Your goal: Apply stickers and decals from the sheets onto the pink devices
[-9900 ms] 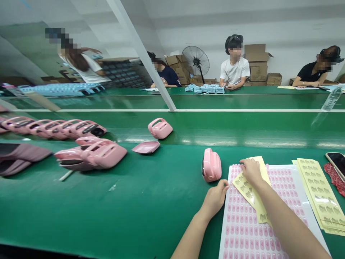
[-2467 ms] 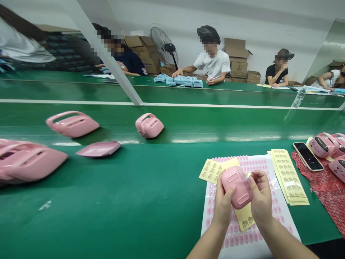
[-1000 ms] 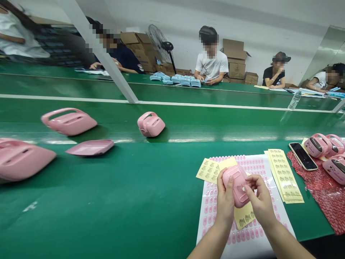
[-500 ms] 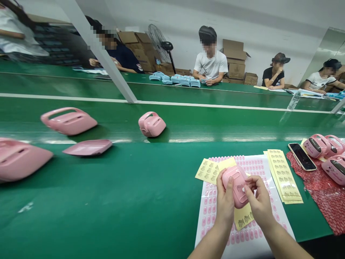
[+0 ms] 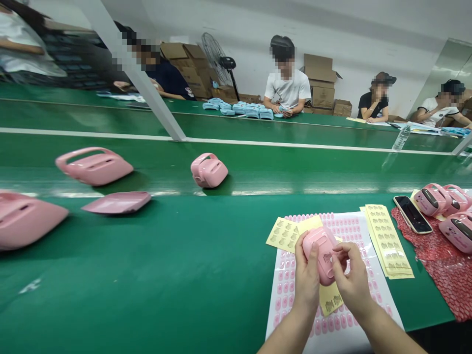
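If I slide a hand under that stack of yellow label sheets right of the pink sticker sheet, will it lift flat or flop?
The stack of yellow label sheets looks thin and paper-like, so it would probably droop at the unsupported ends. The sheets lie slightly fanned, so they may slip apart when pushed. It probably weighs little; the green belt under it looks smooth, so it should slide easily.

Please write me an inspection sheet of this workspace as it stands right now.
Surface: green belt table, bare at the left front.
Job's things: pink casing held in both hands above the white sheet of pink stickers; yellow label sheets lie beside it.
Clutter: phone at the edge of red wrap; three pink casings on the wrap; loose pink casings to the left.
Grippers: left hand grips the casing; right hand presses fingertips on its face.
Cables: nothing seen.
Surroundings: seated people, cardboard boxes, a fan.
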The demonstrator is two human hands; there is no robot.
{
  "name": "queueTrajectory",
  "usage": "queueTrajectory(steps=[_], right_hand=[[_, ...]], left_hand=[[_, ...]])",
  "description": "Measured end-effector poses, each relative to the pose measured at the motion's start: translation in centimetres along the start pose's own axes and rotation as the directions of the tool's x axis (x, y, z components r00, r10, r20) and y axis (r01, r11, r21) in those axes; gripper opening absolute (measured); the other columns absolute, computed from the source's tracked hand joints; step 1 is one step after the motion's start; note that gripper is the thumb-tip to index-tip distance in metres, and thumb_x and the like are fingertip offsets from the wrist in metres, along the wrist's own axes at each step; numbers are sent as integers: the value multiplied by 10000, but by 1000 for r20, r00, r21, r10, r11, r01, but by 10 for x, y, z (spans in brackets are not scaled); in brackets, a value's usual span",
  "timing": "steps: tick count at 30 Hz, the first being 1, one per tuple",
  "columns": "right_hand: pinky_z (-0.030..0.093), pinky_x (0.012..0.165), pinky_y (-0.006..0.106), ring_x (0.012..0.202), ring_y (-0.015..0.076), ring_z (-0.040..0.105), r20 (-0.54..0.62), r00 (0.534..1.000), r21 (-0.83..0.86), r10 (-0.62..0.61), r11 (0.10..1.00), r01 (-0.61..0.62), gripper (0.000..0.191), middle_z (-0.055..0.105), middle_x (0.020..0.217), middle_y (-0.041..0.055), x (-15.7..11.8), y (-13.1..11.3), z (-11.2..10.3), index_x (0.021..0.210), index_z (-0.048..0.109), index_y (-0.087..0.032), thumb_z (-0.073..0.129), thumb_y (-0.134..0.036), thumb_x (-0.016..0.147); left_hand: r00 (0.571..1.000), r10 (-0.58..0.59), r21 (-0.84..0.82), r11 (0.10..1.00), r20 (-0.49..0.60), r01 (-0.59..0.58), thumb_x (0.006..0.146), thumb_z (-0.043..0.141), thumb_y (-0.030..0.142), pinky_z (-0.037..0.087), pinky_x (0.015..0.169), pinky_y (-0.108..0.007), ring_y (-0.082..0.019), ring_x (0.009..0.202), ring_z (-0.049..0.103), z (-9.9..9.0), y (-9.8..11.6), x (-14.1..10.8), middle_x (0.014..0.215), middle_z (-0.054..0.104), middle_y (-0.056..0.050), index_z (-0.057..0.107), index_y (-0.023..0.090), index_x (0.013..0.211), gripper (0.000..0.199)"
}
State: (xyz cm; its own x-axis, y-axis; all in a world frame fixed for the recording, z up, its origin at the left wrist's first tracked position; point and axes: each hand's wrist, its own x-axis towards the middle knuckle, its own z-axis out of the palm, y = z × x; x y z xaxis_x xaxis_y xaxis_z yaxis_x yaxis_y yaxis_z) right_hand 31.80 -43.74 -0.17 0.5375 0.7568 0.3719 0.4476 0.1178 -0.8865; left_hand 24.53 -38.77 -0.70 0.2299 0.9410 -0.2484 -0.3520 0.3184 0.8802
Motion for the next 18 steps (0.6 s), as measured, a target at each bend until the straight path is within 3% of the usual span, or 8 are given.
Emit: queueTrajectory(steps=[5, 10, 13, 16, 18], right_hand=[[421, 540, 279, 645, 152, 500, -11, 999, -37, -43, 998, 43, 88, 518, 742, 23, 2, -1, 0, 866, 533, -212, 485, -184, 798], [418, 577, 294, 681, 161, 501, 50, 998, -45, -42, 998, 44, 91, 525, 767, 29, 3, -5, 0, 882, 539, -216, 466, -206, 829], [426, 592, 293, 660, 151, 505, 75, 995, 66, 63, 995, -68, 90, 523, 751, 16, 5, -6, -3, 897, 526, -213, 482, -248, 827], [437, 607, 284, 653, 144, 508, 20, 979, 230, 204, 952, -203, 147, 503, 713, -8, 11, -2, -8, 912, 509, -212, 523, -315, 808], [443, 629, 285, 670, 143, 513, -21, 966, 305, 259, 922, -241, 193, 499, 711, -14, 18, 3, -13, 925, 507, -214, 544, -352, 796]], left_hand=[[1000, -3, -5, 1000, -16, 3, 749, 540, 565, 397, 930, -356, -252, 1182, 448, 1, 5, -2, 1278, 464, -81, 431, 280, 1183, 531], [1000, 9, 46, 999, -1, -9, 635, 713, 424, 433, 881, -353, -265, 1119, 506, 2, 12, -6, 1219, 514, -90, 408, 262, 1219, 679], [1000, 9, 37, 999, -2, -9, 612, 735, 376, 449, 855, -354, -259, 1064, 543, 0, 10, -4, 1163, 550, -86, 411, 254, 1217, 697], [999, 3, -33, 999, -47, -5, 616, 733, 342, 470, 814, -317, -241, 1035, 557, -4, 9, 2, 1114, 581, -70, 471, 237, 1158, 611], [996, -59, -124, 991, -74, 49, 645, 705, 334, 499, 736, -304, -230, 946, 597, -7, 12, 8, 1016, 624, -55, 514, 217, 1118, 523]])
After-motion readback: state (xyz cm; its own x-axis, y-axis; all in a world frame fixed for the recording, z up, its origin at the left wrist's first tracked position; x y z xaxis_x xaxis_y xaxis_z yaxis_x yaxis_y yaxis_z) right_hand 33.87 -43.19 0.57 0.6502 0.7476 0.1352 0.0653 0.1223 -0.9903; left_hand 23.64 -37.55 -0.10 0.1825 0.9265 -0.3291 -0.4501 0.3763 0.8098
